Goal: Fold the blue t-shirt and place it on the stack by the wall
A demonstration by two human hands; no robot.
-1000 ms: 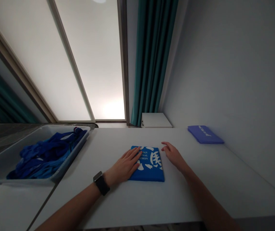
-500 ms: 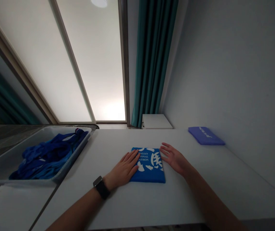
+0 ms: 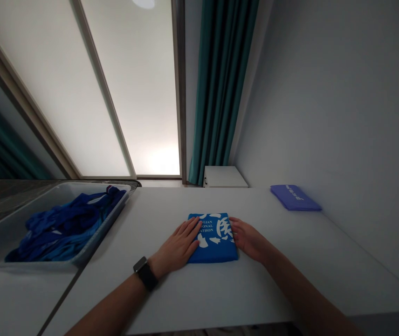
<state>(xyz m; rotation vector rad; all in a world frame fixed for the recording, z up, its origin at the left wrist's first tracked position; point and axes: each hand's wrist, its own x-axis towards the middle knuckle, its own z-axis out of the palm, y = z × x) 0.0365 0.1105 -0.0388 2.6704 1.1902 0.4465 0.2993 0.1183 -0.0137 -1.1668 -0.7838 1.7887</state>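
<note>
A blue folded shirt with white lettering and white shapes lies on the white table in front of me. My left hand rests flat on its left part, fingers stretched out, covering some of the letters. A dark watch is on my left wrist. At the shirt's right edge, my right hand has its fingers drawn together and closed on the fabric; the part of the grip beneath the edge is hidden.
To the left, a whitish plastic bin holds crumpled blue garments. A folded purple cloth with white print lies by the wall at right. Beyond the table stand a white cabinet and a teal curtain.
My right hand has closed in from beside the shirt onto its right edge, its spread fingers now together. My left hand stays flat on the shirt. The view has shifted slightly.
</note>
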